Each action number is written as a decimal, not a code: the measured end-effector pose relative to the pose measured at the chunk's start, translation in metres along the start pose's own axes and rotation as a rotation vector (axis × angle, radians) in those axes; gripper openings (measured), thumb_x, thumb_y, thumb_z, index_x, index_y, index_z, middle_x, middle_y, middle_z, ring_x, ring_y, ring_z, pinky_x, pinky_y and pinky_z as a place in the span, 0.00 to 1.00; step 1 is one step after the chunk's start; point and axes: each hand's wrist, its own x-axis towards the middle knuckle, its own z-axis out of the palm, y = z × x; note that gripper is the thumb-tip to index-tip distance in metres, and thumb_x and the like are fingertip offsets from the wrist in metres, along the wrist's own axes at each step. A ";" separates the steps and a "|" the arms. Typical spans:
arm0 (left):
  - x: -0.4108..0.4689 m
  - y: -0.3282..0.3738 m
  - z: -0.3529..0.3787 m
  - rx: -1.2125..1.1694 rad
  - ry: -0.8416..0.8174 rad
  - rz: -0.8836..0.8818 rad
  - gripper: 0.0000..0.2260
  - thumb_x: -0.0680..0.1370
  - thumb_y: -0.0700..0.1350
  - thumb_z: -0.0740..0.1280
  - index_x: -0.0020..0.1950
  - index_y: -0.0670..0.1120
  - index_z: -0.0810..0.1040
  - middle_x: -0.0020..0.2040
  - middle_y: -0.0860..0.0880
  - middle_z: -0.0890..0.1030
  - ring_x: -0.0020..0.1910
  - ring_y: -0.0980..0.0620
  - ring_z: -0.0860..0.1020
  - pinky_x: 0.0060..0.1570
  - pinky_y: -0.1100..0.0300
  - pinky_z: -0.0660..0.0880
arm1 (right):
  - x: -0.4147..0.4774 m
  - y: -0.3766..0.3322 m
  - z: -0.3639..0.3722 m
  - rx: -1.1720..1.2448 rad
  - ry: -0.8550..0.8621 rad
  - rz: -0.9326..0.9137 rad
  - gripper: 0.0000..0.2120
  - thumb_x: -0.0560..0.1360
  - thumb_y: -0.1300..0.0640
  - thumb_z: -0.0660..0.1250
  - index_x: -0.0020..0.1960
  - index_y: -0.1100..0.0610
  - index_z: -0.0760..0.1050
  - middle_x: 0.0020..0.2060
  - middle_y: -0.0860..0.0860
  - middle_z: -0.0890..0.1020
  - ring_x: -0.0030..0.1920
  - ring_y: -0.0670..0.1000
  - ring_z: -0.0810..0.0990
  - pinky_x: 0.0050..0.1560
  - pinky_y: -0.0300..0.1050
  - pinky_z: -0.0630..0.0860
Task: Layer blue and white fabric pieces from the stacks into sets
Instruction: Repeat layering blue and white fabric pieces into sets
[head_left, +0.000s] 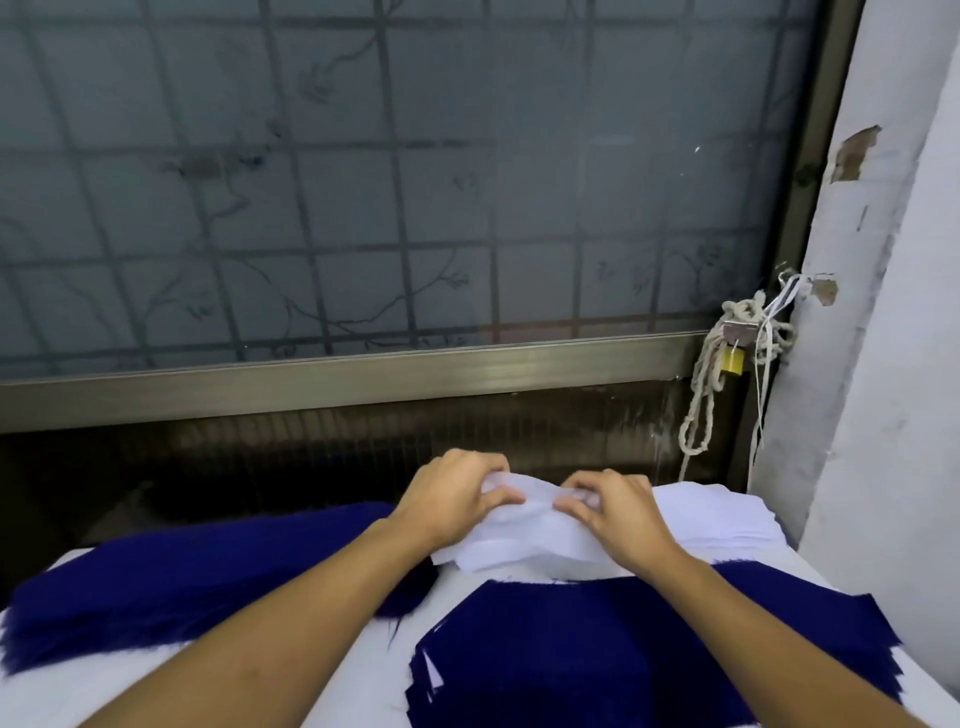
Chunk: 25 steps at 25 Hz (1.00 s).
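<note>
between left hand (447, 499) and right hand (613, 512), both pinching, lies white fabric (535, 540).

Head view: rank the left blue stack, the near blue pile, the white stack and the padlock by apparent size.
1. Left blue stack and near blue pile: alike, both partly hidden, so unranked.
2. White stack.
3. Padlock.

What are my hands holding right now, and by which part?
The left hand and right hand each pinch the top white fabric piece along its raised far edge, lifting it off the white stack.
</note>
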 end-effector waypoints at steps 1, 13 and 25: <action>-0.010 -0.005 -0.009 -0.026 0.025 -0.050 0.12 0.78 0.62 0.68 0.44 0.54 0.77 0.41 0.54 0.82 0.42 0.53 0.79 0.42 0.53 0.77 | -0.002 -0.003 -0.008 0.019 -0.012 0.008 0.05 0.78 0.44 0.69 0.49 0.42 0.82 0.44 0.40 0.83 0.52 0.44 0.77 0.61 0.47 0.63; -0.142 -0.062 -0.097 -0.247 0.072 -0.296 0.09 0.76 0.57 0.74 0.39 0.54 0.83 0.38 0.55 0.83 0.40 0.57 0.81 0.42 0.55 0.76 | -0.065 -0.037 -0.060 0.139 -0.130 0.128 0.17 0.74 0.46 0.74 0.58 0.53 0.84 0.56 0.47 0.85 0.59 0.50 0.81 0.61 0.48 0.75; -0.250 -0.069 -0.073 -0.288 0.389 -0.561 0.13 0.84 0.53 0.61 0.43 0.48 0.75 0.36 0.49 0.79 0.36 0.52 0.79 0.37 0.55 0.75 | -0.131 -0.075 -0.052 0.420 -0.057 0.238 0.15 0.82 0.52 0.64 0.44 0.62 0.78 0.41 0.57 0.81 0.44 0.55 0.79 0.46 0.48 0.74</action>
